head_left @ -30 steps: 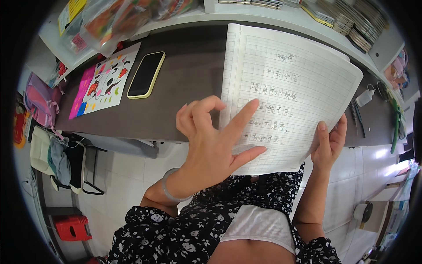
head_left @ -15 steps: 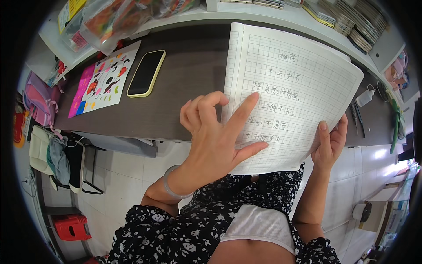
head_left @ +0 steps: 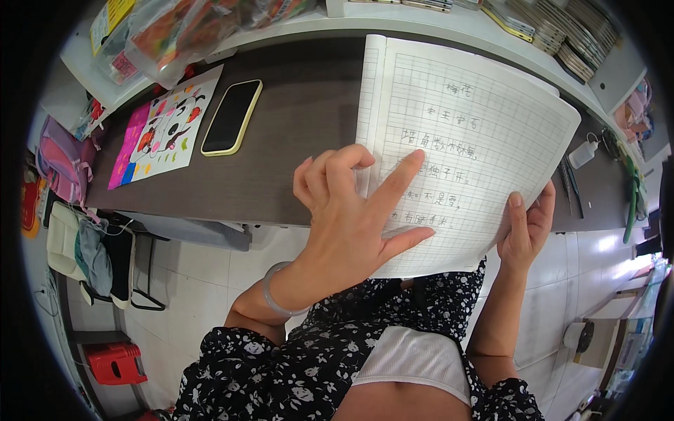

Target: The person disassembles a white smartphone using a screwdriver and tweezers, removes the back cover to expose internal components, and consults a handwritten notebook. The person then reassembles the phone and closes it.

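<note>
A white exercise book [head_left: 484,126] with a ruled grid and lines of pencil handwriting lies folded open in front of me, partly over the desk edge. My right hand [head_left: 525,228] grips its lower right edge, thumb on the page and fingers behind. Over the lower left of the page is my left hand [head_left: 344,210], a grey bangle on its wrist. Its index finger stretches out to a handwritten line, and its thumb sticks out to the right. The other left fingers are curled near the book's left edge. Part of the writing is hidden behind this hand.
On the dark desk [head_left: 302,105] lie a phone [head_left: 232,117] in a pale yellow case and a colourful cartoon sheet [head_left: 165,130]. Right of the book are a small white bottle [head_left: 583,153] and tweezers [head_left: 572,184]. Stacked phones [head_left: 562,35] stand on the shelf. A chair [head_left: 91,252] is at left.
My left hand has slid slightly right across the page, its index fingertip moving along the same handwritten line. My right hand keeps its grip on the exercise book.
</note>
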Demonstrator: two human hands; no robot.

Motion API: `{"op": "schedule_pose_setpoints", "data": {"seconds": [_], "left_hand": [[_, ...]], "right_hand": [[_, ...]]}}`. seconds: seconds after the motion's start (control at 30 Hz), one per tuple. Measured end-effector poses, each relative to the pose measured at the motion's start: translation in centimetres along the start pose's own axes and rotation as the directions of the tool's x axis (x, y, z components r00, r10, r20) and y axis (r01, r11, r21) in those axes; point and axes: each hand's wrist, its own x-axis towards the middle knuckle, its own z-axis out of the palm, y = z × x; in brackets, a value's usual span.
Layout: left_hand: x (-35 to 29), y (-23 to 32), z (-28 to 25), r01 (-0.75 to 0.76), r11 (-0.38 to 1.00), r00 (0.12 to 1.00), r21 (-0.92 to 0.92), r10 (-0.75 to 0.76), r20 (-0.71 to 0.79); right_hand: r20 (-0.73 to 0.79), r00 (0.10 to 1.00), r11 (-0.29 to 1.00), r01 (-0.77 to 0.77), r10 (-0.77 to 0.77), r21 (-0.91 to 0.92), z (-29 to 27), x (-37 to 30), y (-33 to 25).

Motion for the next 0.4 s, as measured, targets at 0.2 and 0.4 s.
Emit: {"op": "schedule_pose_setpoints", "data": {"seconds": [0.2, 0.4], "left_hand": [[0.0, 0.66, -0.07, -0.026, 0.999, 1.0, -0.022, 0.026, 0.0], [0.25, 0.85, 0.63, -0.03, 0.999, 0.999, 0.019, 0.031, -0.03]], "right_hand": [[-0.006, 1.0, 1.0, 0.006, -0.006, 0.011, 0.08, -0.02, -0.01], [-0.002, 1.0, 1.0, 0.007, -0.007, 0.012, 0.11, -0.02, -0.01]]}}
